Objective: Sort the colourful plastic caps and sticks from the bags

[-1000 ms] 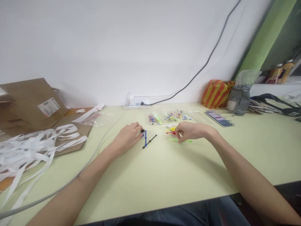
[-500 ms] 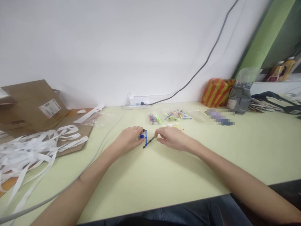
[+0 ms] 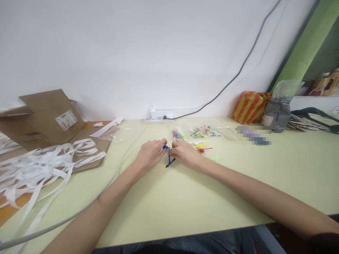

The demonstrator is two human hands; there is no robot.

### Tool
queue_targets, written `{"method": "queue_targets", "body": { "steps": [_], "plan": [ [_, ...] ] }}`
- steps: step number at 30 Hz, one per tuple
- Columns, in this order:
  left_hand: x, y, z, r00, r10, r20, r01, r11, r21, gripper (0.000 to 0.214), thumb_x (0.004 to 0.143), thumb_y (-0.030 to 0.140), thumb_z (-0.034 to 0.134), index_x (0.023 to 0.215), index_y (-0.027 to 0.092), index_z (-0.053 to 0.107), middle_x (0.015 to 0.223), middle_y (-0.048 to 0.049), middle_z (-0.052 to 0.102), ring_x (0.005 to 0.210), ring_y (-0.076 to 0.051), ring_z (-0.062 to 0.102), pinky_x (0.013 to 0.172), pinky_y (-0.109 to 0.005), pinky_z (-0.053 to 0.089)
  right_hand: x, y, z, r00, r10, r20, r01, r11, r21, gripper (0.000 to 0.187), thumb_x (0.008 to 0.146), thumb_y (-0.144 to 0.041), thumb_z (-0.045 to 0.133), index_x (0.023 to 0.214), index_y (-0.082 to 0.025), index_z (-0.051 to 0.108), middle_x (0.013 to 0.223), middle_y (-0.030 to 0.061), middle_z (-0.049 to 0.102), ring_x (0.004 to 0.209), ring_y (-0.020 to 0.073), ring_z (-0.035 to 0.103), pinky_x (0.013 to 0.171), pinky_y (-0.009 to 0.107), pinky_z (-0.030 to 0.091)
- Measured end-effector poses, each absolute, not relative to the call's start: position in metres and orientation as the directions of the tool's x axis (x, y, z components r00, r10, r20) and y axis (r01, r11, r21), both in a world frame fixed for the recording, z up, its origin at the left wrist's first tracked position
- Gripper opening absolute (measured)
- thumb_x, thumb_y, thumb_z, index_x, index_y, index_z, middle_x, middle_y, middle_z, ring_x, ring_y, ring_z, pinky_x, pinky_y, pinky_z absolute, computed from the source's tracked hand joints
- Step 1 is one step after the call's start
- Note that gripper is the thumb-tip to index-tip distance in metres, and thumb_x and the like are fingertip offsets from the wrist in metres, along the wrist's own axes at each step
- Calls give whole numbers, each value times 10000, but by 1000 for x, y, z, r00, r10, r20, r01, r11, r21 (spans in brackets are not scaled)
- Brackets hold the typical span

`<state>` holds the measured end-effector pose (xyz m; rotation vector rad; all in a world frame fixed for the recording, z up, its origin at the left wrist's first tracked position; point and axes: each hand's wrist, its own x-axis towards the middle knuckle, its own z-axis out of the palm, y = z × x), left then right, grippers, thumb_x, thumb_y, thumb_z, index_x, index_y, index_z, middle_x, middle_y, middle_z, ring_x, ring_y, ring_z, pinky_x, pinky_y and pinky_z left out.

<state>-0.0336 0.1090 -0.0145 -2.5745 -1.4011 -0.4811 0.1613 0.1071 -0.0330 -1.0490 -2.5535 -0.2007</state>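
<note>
My left hand pinches a small blue plastic piece with a dark part at its end. Close beside it, my right hand has its fingers closed at the upper part of a thin blue plastic stick. At its lower end the blue stick meets a black stick with a pointed, arrow-like tip, which lies slantwise on the table. Right fingers cover part of both sticks. Loose yellow and red plastic pieces lie just beyond my right hand.
Small clear bags of coloured plastic pieces lie farther back. A power strip stands against the wall. To the left are a cardboard box, white straps and a grey cable. A striped bag stands at back right.
My right hand has moved left and closed at the blue stick, nearer my left hand. The left hand has brought its blue piece close to the stick's top. The view has shifted slightly left.
</note>
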Motion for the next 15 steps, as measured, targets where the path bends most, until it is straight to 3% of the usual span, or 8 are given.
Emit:
{"method": "queue_targets", "body": {
  "steps": [3, 8, 11, 15],
  "plan": [
    [-36, 112, -16, 396, 791, 467, 853, -505, 131, 177, 943, 298, 489, 1075, 245, 594, 886, -28, 724, 796, -212, 664, 689, -302, 415, 154, 120, -29, -719, 610, 334, 647, 763, -1, 173, 899, -116, 600, 818, -173, 742, 809, 59, 610, 821, 182, 519, 736, 312, 345],
    [-42, 117, -18, 151, 843, 516, 710, -456, 536, 264, 898, 449, 592, 1010, 214, 640, 832, -32, 738, 772, -195, 691, 721, -291, 473, 149, 128, -17, -766, 556, 322, 571, 819, -58, 169, 876, -58, 590, 789, -148, 702, 804, 57, 614, 805, 170, 542, 746, 298, 367],
    [-41, 119, -19, 84, 881, 466, 513, -439, 738, 346, 882, 502, 605, 1002, 178, 617, 715, -30, 710, 686, -186, 678, 672, -286, 488, 154, 117, -5, -764, 468, 445, 489, 869, -76, 172, 913, -78, 555, 811, -163, 664, 842, 63, 612, 828, 183, 541, 761, 312, 400],
    [-29, 112, -20, 134, 910, 391, 288, -414, 864, 339, 874, 491, 613, 974, 168, 597, 675, -19, 693, 645, -180, 670, 617, -279, 489, 167, 90, 8, -595, 409, 692, 420, 892, -166, 138, 944, -102, 514, 896, -194, 605, 1024, 92, 646, 984, 217, 548, 854, 365, 438]
  ]
}}
